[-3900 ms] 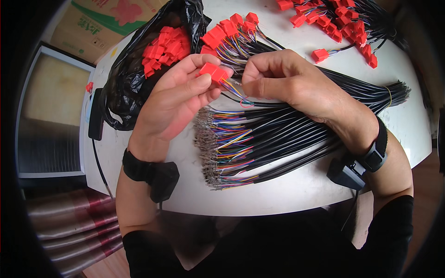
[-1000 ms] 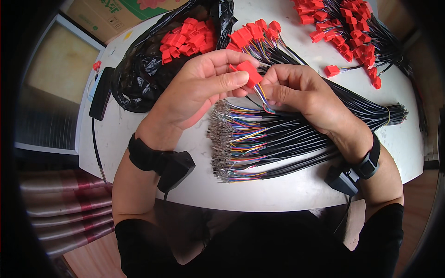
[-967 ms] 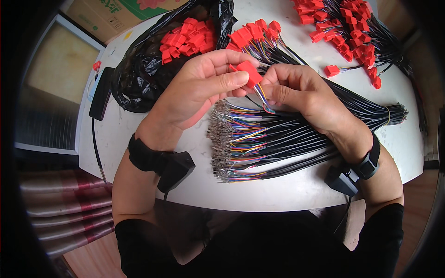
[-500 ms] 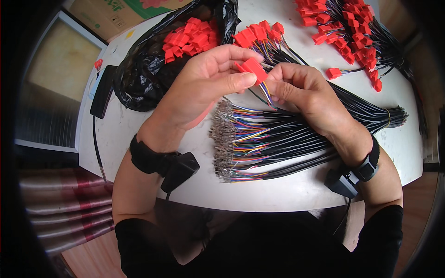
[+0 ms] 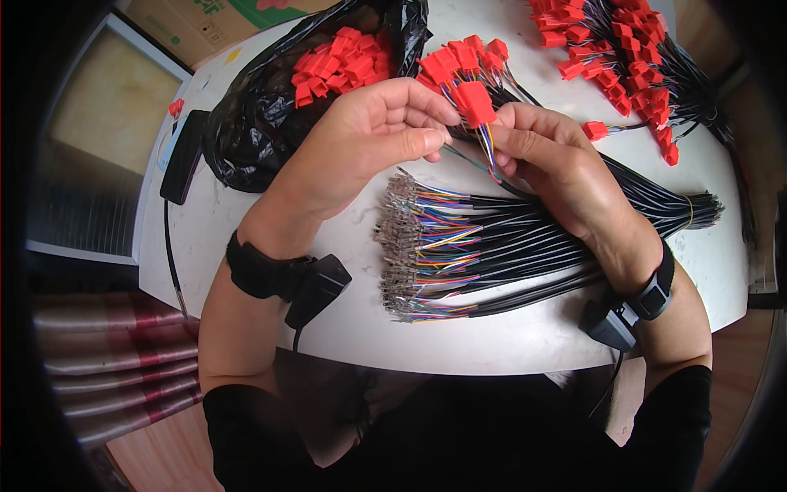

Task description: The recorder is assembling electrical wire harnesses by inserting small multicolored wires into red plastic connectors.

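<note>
My right hand (image 5: 553, 156) pinches a red connector housing (image 5: 475, 102) near its lower end, where several coloured wires enter it. A loose green wire (image 5: 469, 158) runs from the same black cable to my left hand (image 5: 373, 135). My left thumb and fingertips are closed on its end; the tip itself is too small to make out. Below both hands lies a bundle of black cables (image 5: 533, 238), their stripped coloured wires and metal terminals (image 5: 400, 246) fanned toward the left. Behind the held connector sits a group of cables with red connectors (image 5: 463, 56).
At the back left, a black plastic bag (image 5: 246, 123) holds loose red housings (image 5: 340, 61). Finished-looking cables with red connectors (image 5: 627, 61) are heaped at the back right. A black bar-shaped device (image 5: 184, 156) with a cord lies on the white table (image 5: 393, 348) at the left.
My left hand has let go of the red connector and now pinches the green wire. The connector has turned more upright and moved slightly right in my right hand.
</note>
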Available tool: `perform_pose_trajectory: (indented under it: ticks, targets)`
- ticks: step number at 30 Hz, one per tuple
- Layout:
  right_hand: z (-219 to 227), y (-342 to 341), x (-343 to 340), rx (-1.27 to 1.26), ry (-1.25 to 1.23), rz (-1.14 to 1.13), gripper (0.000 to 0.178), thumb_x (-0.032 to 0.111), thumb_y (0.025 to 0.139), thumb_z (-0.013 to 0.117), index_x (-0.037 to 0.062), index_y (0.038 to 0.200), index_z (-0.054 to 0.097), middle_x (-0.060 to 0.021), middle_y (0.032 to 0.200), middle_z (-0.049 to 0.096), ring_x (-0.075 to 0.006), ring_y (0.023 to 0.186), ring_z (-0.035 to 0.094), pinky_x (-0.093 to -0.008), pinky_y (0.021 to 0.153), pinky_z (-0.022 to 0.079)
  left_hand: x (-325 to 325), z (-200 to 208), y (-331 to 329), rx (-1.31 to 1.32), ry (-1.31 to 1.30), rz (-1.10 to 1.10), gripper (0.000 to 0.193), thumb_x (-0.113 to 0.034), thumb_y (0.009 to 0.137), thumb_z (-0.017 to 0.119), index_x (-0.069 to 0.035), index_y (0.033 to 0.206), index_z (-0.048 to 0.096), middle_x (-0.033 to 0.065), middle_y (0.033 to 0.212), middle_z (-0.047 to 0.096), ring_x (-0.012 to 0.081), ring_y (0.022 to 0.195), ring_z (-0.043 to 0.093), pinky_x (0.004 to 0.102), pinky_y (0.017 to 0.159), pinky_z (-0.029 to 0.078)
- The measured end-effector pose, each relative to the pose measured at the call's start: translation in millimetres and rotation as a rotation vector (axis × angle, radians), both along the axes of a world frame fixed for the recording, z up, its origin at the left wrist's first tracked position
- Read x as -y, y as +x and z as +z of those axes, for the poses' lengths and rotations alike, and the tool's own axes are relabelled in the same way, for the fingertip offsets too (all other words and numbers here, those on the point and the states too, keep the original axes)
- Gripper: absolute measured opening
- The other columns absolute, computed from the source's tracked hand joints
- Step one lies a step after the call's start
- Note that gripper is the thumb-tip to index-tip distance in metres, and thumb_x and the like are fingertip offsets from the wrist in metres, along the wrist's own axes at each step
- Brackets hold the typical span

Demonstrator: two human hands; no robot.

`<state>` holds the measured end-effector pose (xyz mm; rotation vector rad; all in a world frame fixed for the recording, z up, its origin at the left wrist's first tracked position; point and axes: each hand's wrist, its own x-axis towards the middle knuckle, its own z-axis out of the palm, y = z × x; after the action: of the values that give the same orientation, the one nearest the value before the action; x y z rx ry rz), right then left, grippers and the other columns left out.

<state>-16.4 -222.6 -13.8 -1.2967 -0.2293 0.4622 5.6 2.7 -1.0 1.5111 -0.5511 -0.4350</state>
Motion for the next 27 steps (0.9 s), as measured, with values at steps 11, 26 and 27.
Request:
perform_pose_trajectory:
  ticks: [11,26,27]
  targets:
    - [3.4,-5.0,-5.8,0.063,-0.063,0.005,0.011,0.015,0.09,0.057,0.0048,0.094,0.059,0.0029,0.085,0.059,-0.0029,0.079,0.054,-0.0163,0.073,0.044,12.4,-13.7,-2.4,0.04,-0.141,0.02,0.018,-0.003,0.087,0.058,0.0,0.105,0.057,0.0047,0.099,0.062,0.0095,0.088,0.058,0.0241,0.081,0.046]
    - [-7.7,-0.3,-4.9,0.032,-0.019,0.052,0.011,0.013,0.089,0.062,0.0095,0.097,0.055,0.0041,0.086,0.058,-0.0025,0.078,0.054,-0.0173,0.07,0.045,21.4,-19.3,-8.1,0.212,-0.051,0.154,0.02,0.001,0.087,0.057,-0.001,0.107,0.055,0.0036,0.099,0.061,0.009,0.094,0.057,0.0241,0.085,0.044]
    - [-7.1,-0.6,-5.0,0.033,-0.02,0.048,0.011,0.013,0.089,0.062,0.0095,0.097,0.055,0.0041,0.086,0.058,-0.0025,0.078,0.054,-0.0173,0.07,0.045,21.3,-18.6,-8.4,0.216,-0.06,0.158,0.02,0.001,0.087,0.057,-0.001,0.107,0.055,0.0034,0.099,0.06,0.0089,0.094,0.056,0.0241,0.085,0.044]
